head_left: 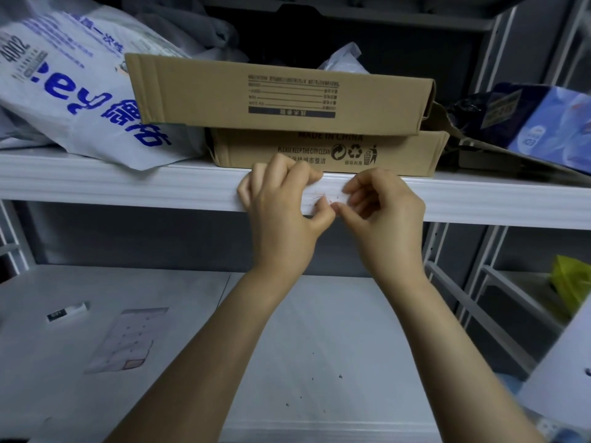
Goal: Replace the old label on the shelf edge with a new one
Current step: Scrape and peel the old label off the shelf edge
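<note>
A small white label (326, 197) with faint red marks sits on the front edge of the white shelf (128, 183), between my two hands. My left hand (281, 199) has its fingers curled against the shelf edge, thumb and forefinger at the label's left end. My right hand (380, 203) has its fingers curled too, with thumb and forefinger pinching at the label's right and lower edge. Most of the label's ends are hidden by my fingers. A sheet of labels (123, 340) lies flat on the lower shelf (319, 330) at the left.
Two flat cardboard boxes (287, 100) are stacked on the upper shelf just behind my hands. A white printed bag (70, 81) lies to their left, a blue package (543, 123) to the right. A small white-and-black object (67, 312) lies on the lower shelf.
</note>
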